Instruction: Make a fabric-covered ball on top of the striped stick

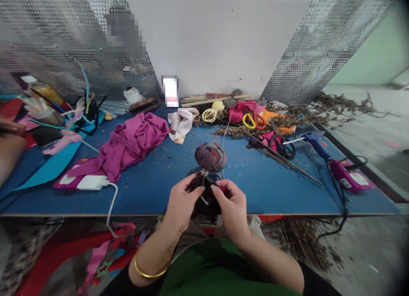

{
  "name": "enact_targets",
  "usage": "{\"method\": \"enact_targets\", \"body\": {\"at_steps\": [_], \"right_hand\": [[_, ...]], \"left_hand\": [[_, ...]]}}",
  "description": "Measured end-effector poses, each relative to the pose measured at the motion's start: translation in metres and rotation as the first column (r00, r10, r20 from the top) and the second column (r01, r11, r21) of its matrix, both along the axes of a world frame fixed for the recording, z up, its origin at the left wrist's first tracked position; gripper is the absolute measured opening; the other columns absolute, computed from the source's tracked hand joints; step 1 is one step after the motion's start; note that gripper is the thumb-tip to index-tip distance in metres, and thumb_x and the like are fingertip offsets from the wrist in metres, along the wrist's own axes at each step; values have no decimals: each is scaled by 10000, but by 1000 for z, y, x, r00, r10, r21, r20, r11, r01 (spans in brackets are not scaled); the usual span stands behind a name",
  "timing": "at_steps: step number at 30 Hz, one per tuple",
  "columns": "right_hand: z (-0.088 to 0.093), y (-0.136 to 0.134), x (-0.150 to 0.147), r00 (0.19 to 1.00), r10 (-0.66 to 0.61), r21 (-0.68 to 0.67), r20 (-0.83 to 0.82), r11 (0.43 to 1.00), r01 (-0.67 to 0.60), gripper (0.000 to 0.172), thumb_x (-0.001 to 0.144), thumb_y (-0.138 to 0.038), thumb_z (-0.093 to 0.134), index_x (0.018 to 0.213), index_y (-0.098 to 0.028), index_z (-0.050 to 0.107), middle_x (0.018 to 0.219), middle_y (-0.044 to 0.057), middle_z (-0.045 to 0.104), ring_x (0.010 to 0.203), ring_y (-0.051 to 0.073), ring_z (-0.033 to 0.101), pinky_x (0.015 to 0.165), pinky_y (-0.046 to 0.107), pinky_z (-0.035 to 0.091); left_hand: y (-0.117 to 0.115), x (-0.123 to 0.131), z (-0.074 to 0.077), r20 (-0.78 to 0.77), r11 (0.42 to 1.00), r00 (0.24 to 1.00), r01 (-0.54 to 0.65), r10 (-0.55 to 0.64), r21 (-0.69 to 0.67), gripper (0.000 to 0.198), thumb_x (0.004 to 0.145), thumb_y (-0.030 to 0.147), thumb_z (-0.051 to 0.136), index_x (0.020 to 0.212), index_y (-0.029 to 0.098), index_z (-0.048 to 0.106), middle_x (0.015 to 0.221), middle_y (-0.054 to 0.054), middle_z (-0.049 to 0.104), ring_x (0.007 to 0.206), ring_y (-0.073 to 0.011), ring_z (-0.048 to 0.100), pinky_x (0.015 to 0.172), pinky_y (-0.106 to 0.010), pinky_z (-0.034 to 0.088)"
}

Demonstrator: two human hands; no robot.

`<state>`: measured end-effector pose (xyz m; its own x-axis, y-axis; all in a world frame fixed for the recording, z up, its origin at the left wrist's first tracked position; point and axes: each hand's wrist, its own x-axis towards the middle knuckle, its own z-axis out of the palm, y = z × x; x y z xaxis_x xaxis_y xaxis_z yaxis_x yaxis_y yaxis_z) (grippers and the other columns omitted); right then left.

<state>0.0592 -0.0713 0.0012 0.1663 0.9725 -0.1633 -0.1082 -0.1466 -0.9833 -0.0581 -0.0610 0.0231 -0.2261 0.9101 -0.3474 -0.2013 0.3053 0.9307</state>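
The blue tabletop (159,193) stretches ahead. At its near edge a stuffed fabric ball (211,156) stands upright, farther out than the hands. Its dark tail (207,205) hangs toward the person. Left hand (180,204) and right hand (233,206) pinch it from either side.

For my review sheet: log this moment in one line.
left hand: pinching dark cloth | right hand: same | above: tied fabric ball | table: magenta cloth, glue gun

Fabric bundle (210,156): rounded, stuffed head in mottled purple-grey cloth, upright, gathered at a narrow neck. Dark loose cloth below the neck is pinched between left hand (180,202) and right hand (233,206), over the near tabletop (255,181) edge
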Motion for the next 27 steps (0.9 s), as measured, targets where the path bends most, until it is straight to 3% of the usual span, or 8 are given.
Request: {"method": "enact_targets", "body": {"at_steps": [3, 6, 8, 14, 18, 22, 25, 27], "right_hand": [[1, -2, -3, 985, -34, 163, 171, 987, 6, 133, 805, -299, 594, 763, -172, 601, 657, -12, 565, 607, 126, 514, 583, 237, 441], [-1, -4, -5, 907, -18, 376, 421, 913, -157, 104, 845, -208, 531, 787, -177, 612, 722, 17, 585, 664, 142, 550, 639, 251, 456], [-3, -5, -5, 821, -15, 437, 571, 852, -288, 151, 867, -170, 482, 814, -173, 623, 748, 33, 573, 668, 144, 553, 636, 249, 454], [-5, -5, 1, 675, -67, 462, 734, 778, -425, 237, 921, -171, 399, 918, -149, 635, 769, 63, 567, 635, 150, 551, 584, 242, 460], [-8, -8, 0, 615, -144, 491, 775, 749, -444, 257, 944, -180, 371, 981, -134, 621, 794, 76, 571, 630, 159, 549, 565, 253, 466], [-13, -17, -8, 435, -196, 438, 879, 692, -574, 289, 930, -137, 339, 1069, -91, 589, 795, 98, 564, 636, 193, 525, 543, 295, 464], [-14, -26, -9, 313, -177, 355, 933, 582, -731, 241, 891, -116, 364, 934, -122, 602, 764, 105, 567, 617, 217, 508, 497, 330, 426], [-13, -31, -3, 323, -112, 337, 940, 462, -821, 220, 896, -175, 394, 940, -118, 601, 774, 103, 588, 626, 221, 527, 486, 336, 421]], "left_hand": [[-2, 1, -6, -31, 1000, 999, -5, 5, 8, 415, 615, 114, 727, 1024, 184, 745, 1023, -50, 753, 965, -222, 670, 896, -310, 486], [-3, 3, -12, -22, 1000, 1000, 7, -6, 14, 400, 621, 132, 721, 1017, 181, 747, 1031, -54, 750, 973, -229, 664, 885, -314, 486], [-4, 4, -12, 7, 1000, 1000, 14, -14, 7, 403, 618, 142, 720, 1019, 175, 746, 1019, -56, 751, 967, -230, 661, 872, -311, 487], [-6, 5, 1, 208, 997, 977, 63, -51, -53, 501, 530, 61, 615, 1006, 150, 743, 847, -32, 759, 817, -190, 662, 753, -248, 496], [-6, 5, 1, 248, 1000, 969, 17, -10, -23, 324, 603, 152, 627, 893, 148, 771, 775, -35, 752, 835, -193, 654, 758, -239, 487], [-3, 5, -1, 185, 1000, 983, 27, -24, -16, 308, 633, 223, 753, 935, 163, 768, 883, -54, 764, 908, -200, 650, 838, -260, 472], [-2, 3, 1, 105, 998, 992, 68, -66, -17, 339, 647, 219, 761, 980, 158, 760, 911, -51, 762, 909, -196, 650, 840, -260, 473], [-3, 0, 5, 97, 995, 990, 101, -99, -19, 336, 671, 233, 753, 999, 159, 754, 918, -47, 760, 914, -194, 654, 837, -258, 478]]}}
